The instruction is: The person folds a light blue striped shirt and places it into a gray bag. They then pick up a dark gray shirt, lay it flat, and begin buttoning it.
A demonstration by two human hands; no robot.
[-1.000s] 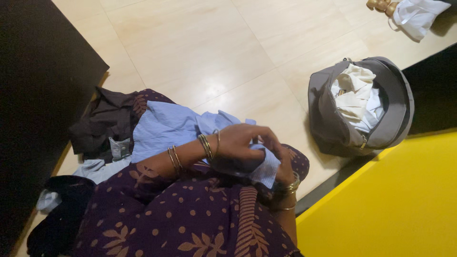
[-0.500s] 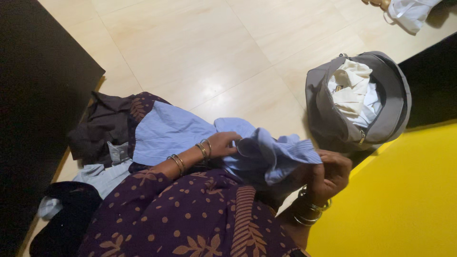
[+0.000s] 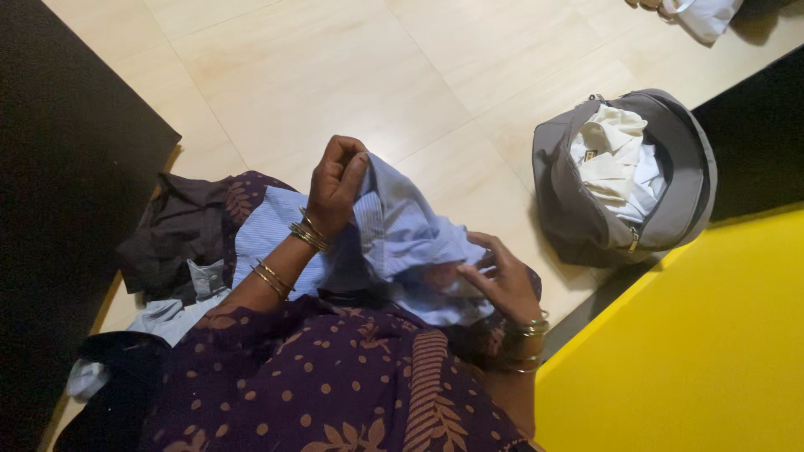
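While bare tiled floor [image 3: 335, 75] lies ahead, left hand [image 3: 337, 180] and right hand [image 3: 502, 280] grasp blue shirt [image 3: 402, 230].

Two hands are in view: the left hand [image 3: 337, 180], raised with its fingers [image 3: 352, 159] closed on cloth, and the right hand [image 3: 501, 280], lower and to the right.

One pale blue striped shirt [image 3: 402, 230] hangs between the fingers of both hands.

Bangles: two pairs on the left forearm [image 3: 289, 255], below the left fingers, and one stack on the right wrist [image 3: 523, 343]; the number in that stack cannot be told.

One grey bag [image 3: 624, 180] lies open to the right of the right fingers, with at least two pale garments [image 3: 615, 159] inside.

One dark brown garment [image 3: 180, 230] and one pale grey-blue garment [image 3: 180, 310] lie left of the left fingers.

One white cloth [image 3: 703, 12] shows at the top right edge.
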